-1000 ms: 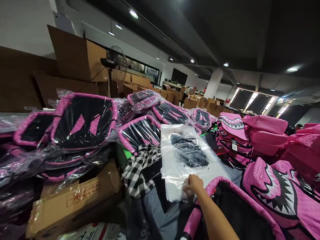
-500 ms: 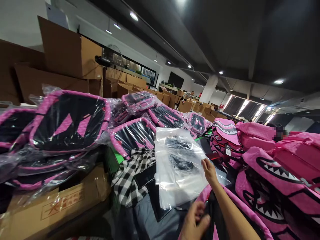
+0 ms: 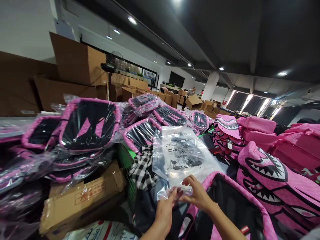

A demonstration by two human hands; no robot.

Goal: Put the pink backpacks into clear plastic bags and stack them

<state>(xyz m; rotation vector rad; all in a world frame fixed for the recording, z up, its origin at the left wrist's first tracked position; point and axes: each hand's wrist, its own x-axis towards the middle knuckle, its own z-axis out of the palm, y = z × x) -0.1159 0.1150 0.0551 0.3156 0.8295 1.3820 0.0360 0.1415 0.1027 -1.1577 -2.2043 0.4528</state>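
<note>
A stack of clear plastic bags (image 3: 185, 155) with black print lies in front of me. At its near edge, my left hand (image 3: 165, 206) pinches the plastic of a bag. Close beside it, my right hand (image 3: 197, 192) has its fingers curled on the same crumpled edge. Under my right forearm lies a pink-and-black backpack (image 3: 232, 196), its black panel facing up. A black-and-white checked cloth (image 3: 143, 170) sticks out left of the bags.
Bagged pink-and-black backpacks (image 3: 90, 126) are piled on the left, above a taped cardboard box (image 3: 85, 200). Unbagged pink backpacks with shark-tooth faces (image 3: 267, 166) are stacked on the right. Behind stand open cartons (image 3: 72, 63), a fan (image 3: 108, 68) and a distant person (image 3: 192, 91).
My right hand has come back from the bags' right side to their near edge. My left hand has moved up and left beside it, and both now grip the plastic.
</note>
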